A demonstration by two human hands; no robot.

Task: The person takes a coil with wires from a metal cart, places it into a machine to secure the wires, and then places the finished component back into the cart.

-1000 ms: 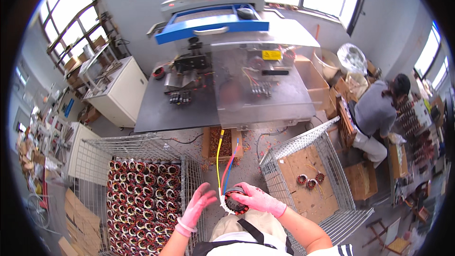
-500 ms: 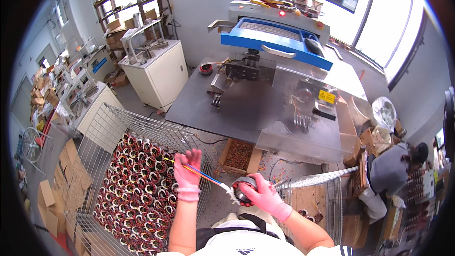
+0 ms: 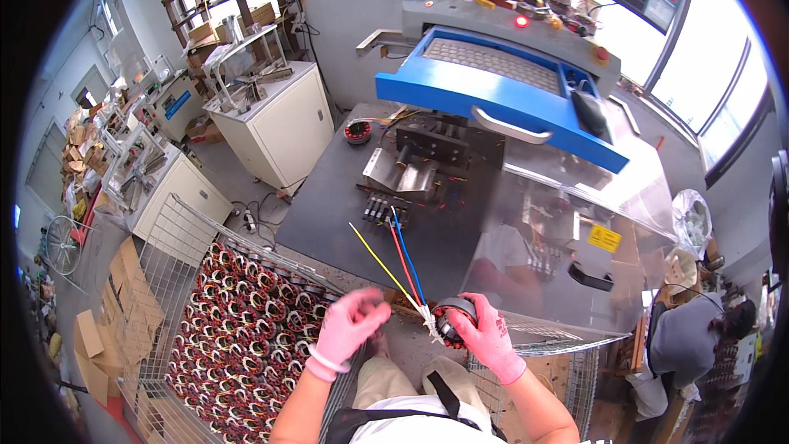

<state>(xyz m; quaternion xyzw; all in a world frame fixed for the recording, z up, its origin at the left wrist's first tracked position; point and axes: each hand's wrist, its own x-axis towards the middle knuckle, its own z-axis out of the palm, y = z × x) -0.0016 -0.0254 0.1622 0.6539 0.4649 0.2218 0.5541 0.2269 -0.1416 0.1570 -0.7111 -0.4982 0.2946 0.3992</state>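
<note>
My right hand, in a pink glove, grips a motor stator, a dark ring with red windings, by its right side. From the stator's left side come white-sleeved leads, which fan out as a yellow wire, a red wire and a blue wire reaching up over the table. Left of the stator is my left hand, also gloved in pink, its fingers loosely bent and slightly blurred, with nothing visible in them. It is apart from the wires.
Many stators fill a wire basket at my left. Ahead is a dark machine table with a metal fixture, small clamps, another stator and a clear guard. A blue drawer hangs above. A co-worker bends at right.
My left hand has come off the wires and its fingers have bent. The leads have swung from pointing left to pointing up toward the table. My right hand has moved slightly right with the stator.
</note>
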